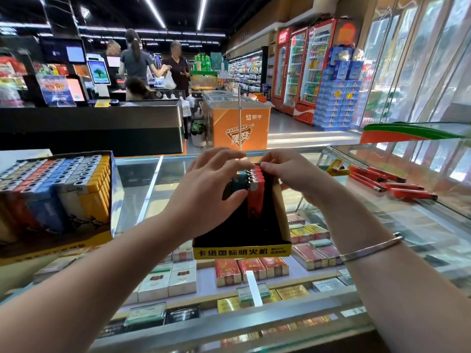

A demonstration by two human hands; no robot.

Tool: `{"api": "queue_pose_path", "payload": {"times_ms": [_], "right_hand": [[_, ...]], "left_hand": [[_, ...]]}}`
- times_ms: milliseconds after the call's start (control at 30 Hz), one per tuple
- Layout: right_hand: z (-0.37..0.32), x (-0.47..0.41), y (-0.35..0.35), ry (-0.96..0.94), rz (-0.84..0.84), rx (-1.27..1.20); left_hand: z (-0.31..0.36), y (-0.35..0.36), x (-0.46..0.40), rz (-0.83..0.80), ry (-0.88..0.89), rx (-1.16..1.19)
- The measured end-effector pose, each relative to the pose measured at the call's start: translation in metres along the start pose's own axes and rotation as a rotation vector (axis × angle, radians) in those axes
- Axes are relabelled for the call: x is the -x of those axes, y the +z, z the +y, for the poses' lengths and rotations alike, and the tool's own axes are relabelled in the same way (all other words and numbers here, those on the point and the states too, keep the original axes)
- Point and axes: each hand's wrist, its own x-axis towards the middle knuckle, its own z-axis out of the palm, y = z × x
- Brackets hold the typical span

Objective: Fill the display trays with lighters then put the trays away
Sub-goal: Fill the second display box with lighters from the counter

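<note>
Left hand (204, 184) and right hand (288, 171), fingers curled onto the red lighters (255, 192), seat them upright at the black display tray's (242, 247) far end; uneven pressure could topple the row.

Both hands (204, 184) (290, 174) apparently seat red lighters (255, 197) in tray (242, 250).

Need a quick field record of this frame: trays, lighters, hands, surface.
surface: glass counter, cigarette packs visible beneath
centre tray: black and yellow, mostly unfilled, one row of lighters at the far end
row of lighters: upright, red ones at right, dark ones at left
left hand: grips the row from the left
right hand: fingers on the lighter tops
full tray: at left, packed
loose red lighters: lying flat at right
</note>
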Motion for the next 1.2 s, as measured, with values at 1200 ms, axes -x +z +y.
{"api": "queue_pose_path", "payload": {"times_ms": [1200], "right_hand": [[0.104, -0.014, -0.09, 0.533, 0.433, 1.041]], "left_hand": [[0.007, 0.036, 0.002, -0.042, -0.576, 1.164]]}}
